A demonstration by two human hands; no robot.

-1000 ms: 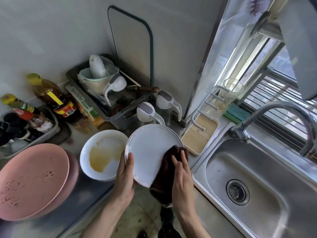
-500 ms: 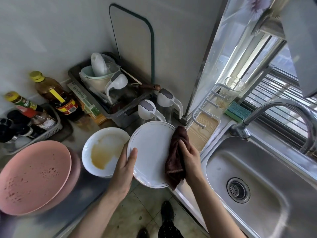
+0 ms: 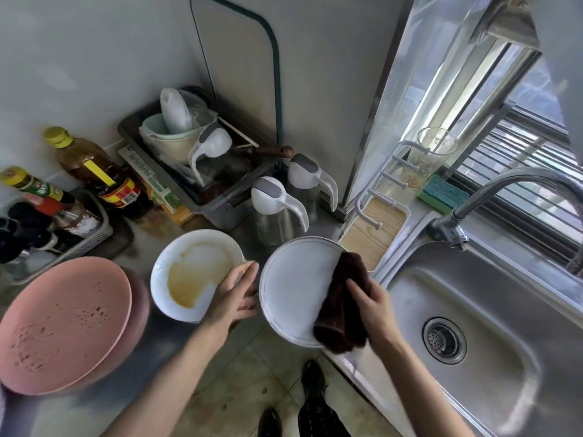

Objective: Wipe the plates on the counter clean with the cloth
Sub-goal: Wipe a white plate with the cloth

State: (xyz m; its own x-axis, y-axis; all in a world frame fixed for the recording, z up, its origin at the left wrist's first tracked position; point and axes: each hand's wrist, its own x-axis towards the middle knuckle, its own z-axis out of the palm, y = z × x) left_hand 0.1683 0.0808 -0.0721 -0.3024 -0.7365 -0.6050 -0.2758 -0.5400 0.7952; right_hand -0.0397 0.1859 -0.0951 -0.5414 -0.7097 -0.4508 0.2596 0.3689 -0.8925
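Note:
A round white plate (image 3: 293, 288) is tilted over the counter's front edge. A dark brown cloth (image 3: 342, 310) is draped over its right rim, and my right hand (image 3: 373, 307) grips the cloth and the rim beneath it. My left hand (image 3: 235, 298) is flat with its fingers stretched out, just left of the plate's rim and over the edge of a white bowl (image 3: 192, 272) stained with yellow-brown sauce. Whether the fingertips touch the plate I cannot tell. Two stacked pink plates (image 3: 60, 320) with dried spots lie at the far left.
A steel sink (image 3: 492, 351) with a tap (image 3: 504, 187) is at the right. A wood-grain rack tray (image 3: 372, 231), two white-lidded jugs (image 3: 277, 206), a grey dish tub (image 3: 202, 171) and sauce bottles (image 3: 94, 175) line the back. My feet (image 3: 312, 402) stand on the tiled floor below.
My left hand has let go of the plate's left rim and opened beside it. The right hand with the cloth slid down the plate's right edge, and the plate shifted right.

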